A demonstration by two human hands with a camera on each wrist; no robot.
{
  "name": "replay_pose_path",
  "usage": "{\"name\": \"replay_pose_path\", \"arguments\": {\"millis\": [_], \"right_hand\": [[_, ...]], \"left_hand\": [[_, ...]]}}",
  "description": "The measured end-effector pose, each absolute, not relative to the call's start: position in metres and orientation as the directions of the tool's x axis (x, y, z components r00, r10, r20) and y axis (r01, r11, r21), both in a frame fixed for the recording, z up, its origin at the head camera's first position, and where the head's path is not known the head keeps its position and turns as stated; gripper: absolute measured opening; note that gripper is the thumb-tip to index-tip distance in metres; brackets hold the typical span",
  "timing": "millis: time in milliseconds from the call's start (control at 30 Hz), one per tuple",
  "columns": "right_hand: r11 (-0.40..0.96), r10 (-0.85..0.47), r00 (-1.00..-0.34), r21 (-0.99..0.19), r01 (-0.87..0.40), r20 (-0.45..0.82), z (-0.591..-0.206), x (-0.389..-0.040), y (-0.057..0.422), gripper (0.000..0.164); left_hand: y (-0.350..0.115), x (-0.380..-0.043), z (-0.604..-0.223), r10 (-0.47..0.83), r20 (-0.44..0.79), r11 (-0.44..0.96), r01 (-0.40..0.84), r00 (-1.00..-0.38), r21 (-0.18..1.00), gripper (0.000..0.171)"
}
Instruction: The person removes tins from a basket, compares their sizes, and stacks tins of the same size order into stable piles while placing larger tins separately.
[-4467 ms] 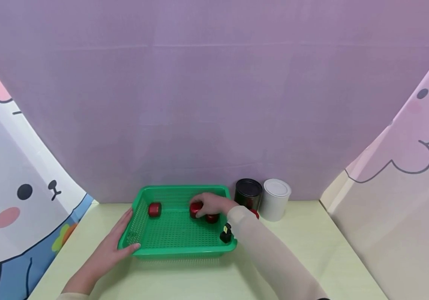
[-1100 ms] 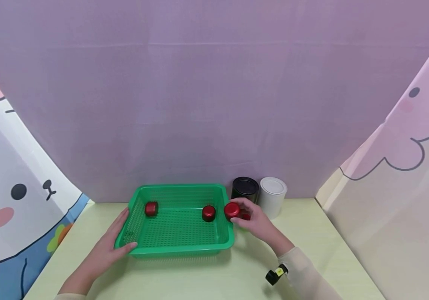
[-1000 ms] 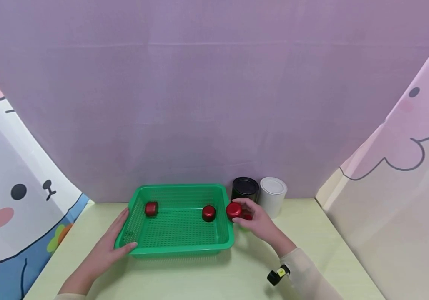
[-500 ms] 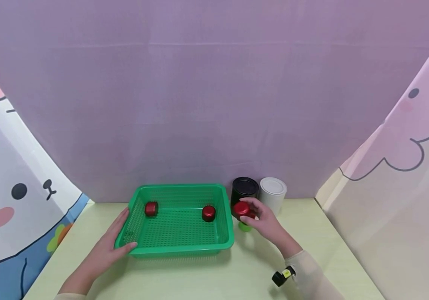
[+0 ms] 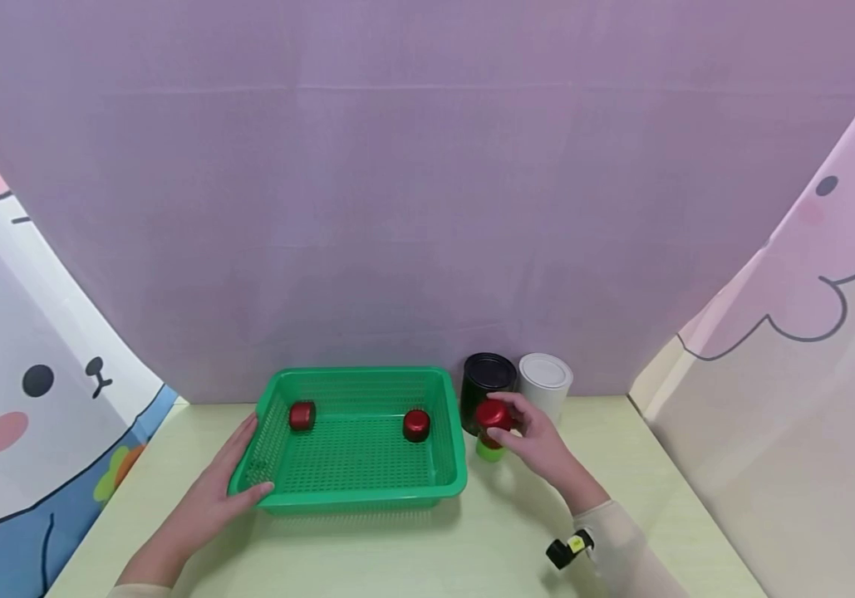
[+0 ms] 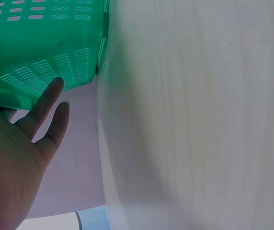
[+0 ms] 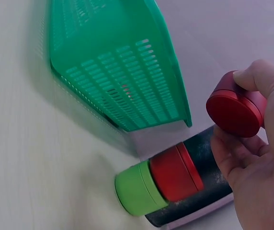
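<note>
- Right hand (image 5: pixel 539 444), lower right of centre: thumb and fingers pinch a red canister (image 5: pixel 493 414), spread only as wide as its body.
- Held canister sits in the air above a small stack: lower red canister (image 7: pixel 175 175) on green canister (image 7: pixel 137 189). Right wrist view shows a gap between held base and stack top, no contact.
- Left hand (image 5: pixel 206 498), lower left: thumb over the near-left rim of the green basket (image 5: pixel 352 501), other fingers fairly straight along the outer left wall. Light steadying by the look of it; how hard it presses, can't tell.
- In the basket: one red canister on its side (image 5: pixel 302 416) at left, one upright red canister (image 5: pixel 416 425) at right.
- Black tin (image 5: pixel 488 378) close behind the stack; white tin (image 5: pixel 544 372) to its right.
- Risk: if the held canister came down off-centre or tilted, the narrow two-high stack could topple. Nothing steadies it.
- Risk: smooth-looking curved side, pinch only; a loose grip could let it slip or rotate.
- Risk: knuckles sit near both tins; a sideways drift could bump one or knock the stack.
- Risk: a hard left-hand push could slide the basket right into the green canister.
</note>
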State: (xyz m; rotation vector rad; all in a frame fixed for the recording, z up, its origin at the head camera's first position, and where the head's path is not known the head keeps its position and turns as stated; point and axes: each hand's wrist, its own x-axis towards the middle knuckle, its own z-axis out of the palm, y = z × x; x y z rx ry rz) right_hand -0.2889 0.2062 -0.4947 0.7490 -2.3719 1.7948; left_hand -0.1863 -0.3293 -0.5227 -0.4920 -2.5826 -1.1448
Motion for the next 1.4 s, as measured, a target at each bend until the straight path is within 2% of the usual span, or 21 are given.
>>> {"name": "replay_pose_path", "arguments": {"millis": [433,667,933,1400], "right_hand": [[0.267,-0.246,-0.902,-0.870,-0.415,0.355,-0.501,-0.293,0.221,0.048],[0.276,-0.234,-0.903,-0.866,-0.417,0.360,-0.502,-0.294,0.226,0.045],[0.314,-0.227,-0.910,-0.859,-0.404,0.345,-0.501,-0.294,0.229,0.046],[0.289,-0.250,-0.876,-0.832,-0.474,0.413,-0.503,-0.295,0.228,0.045]], "left_hand": [[-0.328,-0.185,-0.521,0.201,0.398,0.634,0.429,-0.895,0.644,0.102],[-0.328,-0.185,-0.520,0.189,0.373,0.631,0.404,-0.908,0.663,0.103],[-0.328,-0.186,-0.523,0.199,0.397,0.630,0.427,-0.896,0.649,0.104],[-0.329,-0.187,-0.524,0.203,0.400,0.627,0.433,-0.894,0.648,0.104]]}}
